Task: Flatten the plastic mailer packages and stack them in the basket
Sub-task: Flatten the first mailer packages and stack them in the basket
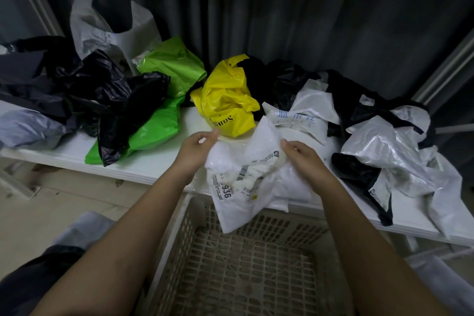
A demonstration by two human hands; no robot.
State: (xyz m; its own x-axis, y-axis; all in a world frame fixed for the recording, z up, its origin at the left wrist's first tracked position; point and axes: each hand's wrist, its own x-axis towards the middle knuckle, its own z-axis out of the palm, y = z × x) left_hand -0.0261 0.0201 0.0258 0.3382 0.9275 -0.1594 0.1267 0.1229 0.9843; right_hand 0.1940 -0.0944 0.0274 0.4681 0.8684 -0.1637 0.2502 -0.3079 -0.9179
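1. Beige slotted plastic basket (256, 277) at 6 o'clock holds nothing visible; none stacked yet.
2. Left hand (196, 151) and right hand (304, 159) both pinch a crumpled white plastic mailer with barcode label (246, 182), over the edge of the white table (154, 159), hanging over the basket's far rim.
3. Still to flatten: yellow bag (227, 100) at 12, green (164, 100) and black (112, 100) at 10, clear/white pile (384, 143) at 2.

Crumpled mailers (123, 100) lie along the table (154, 161), against the curtain (282, 7) behind. The basket (246, 264) stands before the table; one mailer (246, 182) overhangs its rim.
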